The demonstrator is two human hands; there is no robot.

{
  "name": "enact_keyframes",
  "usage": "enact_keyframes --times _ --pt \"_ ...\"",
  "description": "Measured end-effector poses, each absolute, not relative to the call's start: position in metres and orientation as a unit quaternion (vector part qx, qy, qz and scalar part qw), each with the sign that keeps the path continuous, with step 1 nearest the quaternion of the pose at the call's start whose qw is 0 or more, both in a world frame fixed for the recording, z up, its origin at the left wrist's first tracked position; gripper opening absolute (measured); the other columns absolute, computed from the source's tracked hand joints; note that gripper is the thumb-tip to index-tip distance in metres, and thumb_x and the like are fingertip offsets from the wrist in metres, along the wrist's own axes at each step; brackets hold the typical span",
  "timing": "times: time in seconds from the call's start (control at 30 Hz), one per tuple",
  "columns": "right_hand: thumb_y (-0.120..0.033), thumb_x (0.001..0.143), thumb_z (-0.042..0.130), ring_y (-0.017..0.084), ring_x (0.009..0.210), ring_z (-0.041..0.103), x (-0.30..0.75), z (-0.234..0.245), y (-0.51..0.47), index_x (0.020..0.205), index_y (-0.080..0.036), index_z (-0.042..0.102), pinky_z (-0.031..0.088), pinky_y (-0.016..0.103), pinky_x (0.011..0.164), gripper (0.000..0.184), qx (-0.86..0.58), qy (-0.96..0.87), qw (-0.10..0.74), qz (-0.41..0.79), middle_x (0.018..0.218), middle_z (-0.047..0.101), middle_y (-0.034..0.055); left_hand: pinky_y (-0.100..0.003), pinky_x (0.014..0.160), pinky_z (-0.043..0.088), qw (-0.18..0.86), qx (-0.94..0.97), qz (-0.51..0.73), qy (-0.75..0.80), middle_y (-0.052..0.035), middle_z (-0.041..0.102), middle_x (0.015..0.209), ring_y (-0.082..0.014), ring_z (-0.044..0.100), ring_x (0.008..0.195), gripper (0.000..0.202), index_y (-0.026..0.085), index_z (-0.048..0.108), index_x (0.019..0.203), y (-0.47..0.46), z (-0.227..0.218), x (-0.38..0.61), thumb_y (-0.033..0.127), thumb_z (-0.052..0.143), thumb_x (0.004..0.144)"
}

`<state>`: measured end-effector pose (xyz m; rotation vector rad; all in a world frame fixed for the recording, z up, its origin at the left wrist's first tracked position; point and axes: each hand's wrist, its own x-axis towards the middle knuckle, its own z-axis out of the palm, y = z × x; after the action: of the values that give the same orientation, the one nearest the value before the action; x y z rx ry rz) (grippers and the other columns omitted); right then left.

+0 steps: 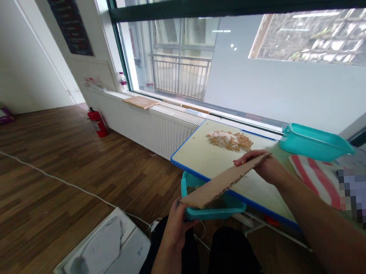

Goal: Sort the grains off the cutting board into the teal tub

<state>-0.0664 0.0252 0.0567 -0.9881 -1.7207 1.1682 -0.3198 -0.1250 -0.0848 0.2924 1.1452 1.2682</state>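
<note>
A torn-edged strip of brown cardboard (225,180) slants between my two hands. My left hand (176,221) grips its near left end, with the fingers partly hidden, close to the rim of a teal plastic basin (213,213). My right hand (263,164) is closed around the far right end, above the table. The basin sits below the cardboard at the table's front edge, and its contents are mostly hidden. Beyond the cardboard, a pile of yellow-brown grains mixed with white bits (229,141) lies on the pale tabletop (190,147).
A second teal basin (318,142) and a red-and-white striped cloth (317,177) are on the table's right. Behind it run a window sill and radiator (170,131). A white box (106,246), a cable (63,181) and a red fire extinguisher (97,123) stand or lie left.
</note>
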Motion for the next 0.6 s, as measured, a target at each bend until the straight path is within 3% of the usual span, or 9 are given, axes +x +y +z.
enact_keyframes --times 0.23,0.4,0.5,0.6 --pt "-0.058 0.052 0.087 0.027 0.077 0.077 -0.069 0.062 0.02 0.059 -0.025 0.072 0.062 0.039 0.078 0.036 -0.405 -0.674 0.396 0.474 0.07 0.077 0.0056 -0.037 0.073 0.058 0.637 0.111 0.581 0.495 -0.0144 0.069 0.116 -0.0278 0.067 0.1 0.05 0.02 0.063 0.12 -0.131 -0.078 -0.317 0.045 0.074 0.077" --pt "-0.043 0.053 0.081 0.028 0.076 0.075 -0.063 0.066 0.012 0.062 -0.027 0.072 0.06 0.039 0.073 0.02 -0.487 -0.621 0.464 0.402 0.07 0.076 0.0031 -0.035 0.067 0.058 0.646 0.11 0.556 0.512 -0.0117 0.07 0.102 -0.0228 0.066 0.085 0.041 0.018 0.061 0.118 -0.13 -0.074 -0.318 0.037 0.067 0.083" --pt "-0.029 0.051 0.076 0.028 0.081 0.074 -0.046 0.067 -0.001 0.067 -0.026 0.075 0.059 0.04 0.082 0.016 -0.535 -0.61 0.485 0.325 0.075 0.077 0.001 -0.037 0.069 0.059 0.642 0.109 0.564 0.508 -0.0105 0.068 0.101 -0.0221 0.065 0.084 0.039 0.018 0.061 0.114 -0.131 -0.077 -0.318 0.038 0.068 0.082" --pt "-0.028 0.052 0.07 0.03 0.086 0.073 -0.031 0.065 -0.02 0.069 -0.027 0.076 0.057 0.042 0.088 0.018 -0.583 -0.614 0.464 0.261 0.08 0.078 0.0012 -0.039 0.071 0.059 0.645 0.11 0.564 0.503 -0.0103 0.066 0.104 -0.0227 0.064 0.087 0.041 0.018 0.06 0.114 -0.132 -0.081 -0.319 0.04 0.069 0.081"
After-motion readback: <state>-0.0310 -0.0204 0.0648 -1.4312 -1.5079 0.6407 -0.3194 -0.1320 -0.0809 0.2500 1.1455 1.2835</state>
